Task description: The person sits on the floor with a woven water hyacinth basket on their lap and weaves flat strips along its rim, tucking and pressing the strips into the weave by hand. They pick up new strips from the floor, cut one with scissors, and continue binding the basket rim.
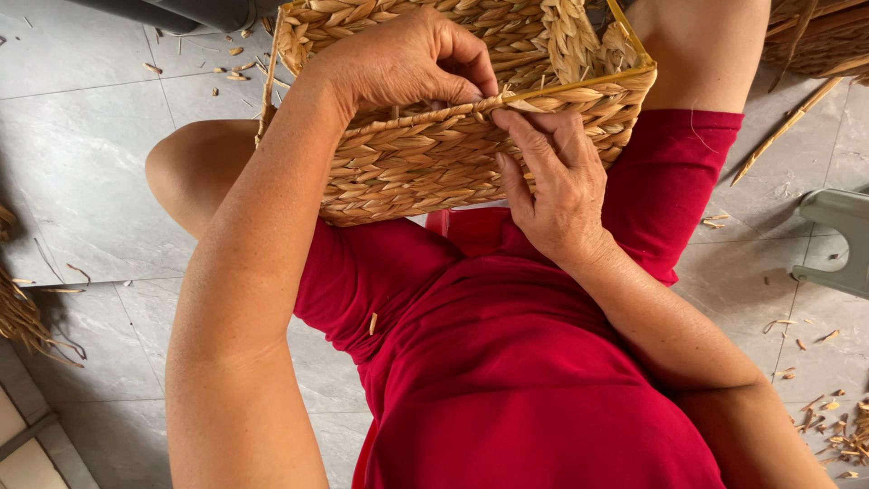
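Your left hand (407,63) and right hand (552,181) both pinch the woven basket (425,163) rim at 12 o'clock, fingers clamped on straw.

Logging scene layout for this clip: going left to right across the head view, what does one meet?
Bundle of dry straw at the left edge → left hand on the woven basket's rim → right hand pinching the rim → loose reed stick on the floor → grey plastic stool at the right edge.
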A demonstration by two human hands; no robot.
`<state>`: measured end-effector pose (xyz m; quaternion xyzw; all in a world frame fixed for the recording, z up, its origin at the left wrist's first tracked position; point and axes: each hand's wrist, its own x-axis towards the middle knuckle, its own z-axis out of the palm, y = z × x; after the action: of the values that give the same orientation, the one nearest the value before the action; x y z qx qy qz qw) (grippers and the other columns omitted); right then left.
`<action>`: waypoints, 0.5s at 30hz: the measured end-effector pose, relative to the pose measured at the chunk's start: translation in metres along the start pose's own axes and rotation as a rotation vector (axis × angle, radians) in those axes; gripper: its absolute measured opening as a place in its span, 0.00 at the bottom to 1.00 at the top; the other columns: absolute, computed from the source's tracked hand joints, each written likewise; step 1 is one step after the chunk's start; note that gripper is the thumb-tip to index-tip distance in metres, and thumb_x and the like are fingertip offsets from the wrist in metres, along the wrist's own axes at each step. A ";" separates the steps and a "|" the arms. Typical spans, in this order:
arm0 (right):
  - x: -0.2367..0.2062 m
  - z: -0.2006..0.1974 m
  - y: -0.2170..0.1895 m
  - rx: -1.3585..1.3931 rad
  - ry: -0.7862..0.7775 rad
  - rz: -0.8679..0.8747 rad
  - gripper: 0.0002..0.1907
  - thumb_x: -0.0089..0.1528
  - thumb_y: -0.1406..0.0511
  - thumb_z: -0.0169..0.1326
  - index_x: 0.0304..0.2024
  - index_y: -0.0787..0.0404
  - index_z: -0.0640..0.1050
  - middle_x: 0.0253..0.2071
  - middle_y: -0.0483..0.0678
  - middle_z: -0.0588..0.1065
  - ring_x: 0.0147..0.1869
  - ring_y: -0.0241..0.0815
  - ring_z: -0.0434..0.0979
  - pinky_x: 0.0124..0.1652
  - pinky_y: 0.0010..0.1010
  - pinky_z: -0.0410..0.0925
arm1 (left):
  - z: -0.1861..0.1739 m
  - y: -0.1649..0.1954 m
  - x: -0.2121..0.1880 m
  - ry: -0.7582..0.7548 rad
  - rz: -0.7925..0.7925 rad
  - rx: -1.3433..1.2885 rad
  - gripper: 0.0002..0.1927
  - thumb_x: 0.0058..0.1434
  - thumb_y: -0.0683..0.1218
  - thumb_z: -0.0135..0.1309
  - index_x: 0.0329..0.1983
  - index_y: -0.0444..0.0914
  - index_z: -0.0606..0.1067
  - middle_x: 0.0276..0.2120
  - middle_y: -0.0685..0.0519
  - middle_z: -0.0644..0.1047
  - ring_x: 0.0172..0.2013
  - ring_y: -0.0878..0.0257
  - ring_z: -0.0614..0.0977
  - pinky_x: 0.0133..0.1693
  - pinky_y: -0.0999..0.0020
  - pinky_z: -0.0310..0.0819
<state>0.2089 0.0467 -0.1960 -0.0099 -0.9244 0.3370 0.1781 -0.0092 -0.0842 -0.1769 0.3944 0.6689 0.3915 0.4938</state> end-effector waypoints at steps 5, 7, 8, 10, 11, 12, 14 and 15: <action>0.000 0.001 0.004 -0.046 -0.003 -0.032 0.25 0.65 0.73 0.64 0.64 0.59 0.76 0.50 0.49 0.71 0.52 0.47 0.75 0.50 0.39 0.71 | -0.006 -0.004 0.003 -0.099 -0.080 -0.144 0.10 0.64 0.42 0.61 0.48 0.38 0.82 0.37 0.59 0.83 0.37 0.73 0.82 0.42 0.75 0.78; -0.001 0.002 0.008 -0.011 -0.008 -0.016 0.25 0.65 0.73 0.63 0.64 0.58 0.75 0.51 0.49 0.71 0.53 0.48 0.75 0.51 0.39 0.71 | -0.007 -0.007 0.008 -0.134 -0.129 -0.191 0.09 0.64 0.43 0.60 0.47 0.38 0.81 0.37 0.60 0.82 0.37 0.74 0.81 0.40 0.74 0.78; -0.002 0.003 0.011 0.001 0.007 -0.024 0.23 0.66 0.73 0.63 0.63 0.59 0.76 0.50 0.49 0.71 0.53 0.47 0.75 0.50 0.38 0.72 | -0.007 -0.009 0.011 -0.150 -0.132 -0.192 0.09 0.65 0.43 0.59 0.47 0.38 0.80 0.36 0.60 0.82 0.37 0.73 0.81 0.40 0.74 0.77; -0.004 0.005 0.018 0.030 0.033 -0.037 0.20 0.67 0.73 0.62 0.62 0.59 0.77 0.50 0.48 0.71 0.51 0.46 0.75 0.50 0.36 0.72 | -0.006 -0.014 0.013 -0.186 -0.096 -0.176 0.08 0.67 0.43 0.58 0.47 0.38 0.79 0.37 0.61 0.81 0.38 0.74 0.80 0.41 0.75 0.77; -0.005 0.006 0.022 0.097 0.057 0.004 0.17 0.69 0.73 0.62 0.59 0.59 0.76 0.50 0.47 0.72 0.48 0.42 0.75 0.46 0.32 0.73 | -0.006 -0.017 0.014 -0.206 -0.055 -0.156 0.08 0.67 0.44 0.58 0.48 0.38 0.79 0.38 0.61 0.81 0.38 0.74 0.79 0.43 0.75 0.76; -0.005 0.006 0.027 0.162 0.081 0.046 0.14 0.71 0.73 0.62 0.57 0.58 0.76 0.50 0.46 0.73 0.45 0.39 0.76 0.42 0.28 0.73 | -0.006 -0.019 0.015 -0.226 -0.013 -0.136 0.08 0.68 0.44 0.57 0.48 0.38 0.78 0.39 0.61 0.81 0.39 0.74 0.79 0.44 0.76 0.76; -0.006 0.005 0.035 0.227 0.121 0.097 0.13 0.72 0.72 0.63 0.55 0.59 0.74 0.49 0.45 0.73 0.40 0.35 0.74 0.38 0.23 0.72 | -0.005 -0.023 0.016 -0.202 -0.033 -0.100 0.09 0.69 0.46 0.57 0.48 0.38 0.79 0.38 0.61 0.81 0.39 0.74 0.79 0.45 0.76 0.76; -0.005 0.004 0.039 0.226 0.138 0.105 0.15 0.72 0.72 0.64 0.55 0.60 0.72 0.47 0.45 0.72 0.39 0.34 0.73 0.37 0.24 0.70 | -0.004 -0.025 0.015 -0.190 -0.043 -0.082 0.09 0.69 0.47 0.57 0.48 0.38 0.79 0.38 0.61 0.81 0.39 0.73 0.79 0.45 0.76 0.76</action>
<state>0.2085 0.0732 -0.2248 -0.0614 -0.8643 0.4465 0.2232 -0.0197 -0.0802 -0.2045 0.3946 0.6108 0.3689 0.5789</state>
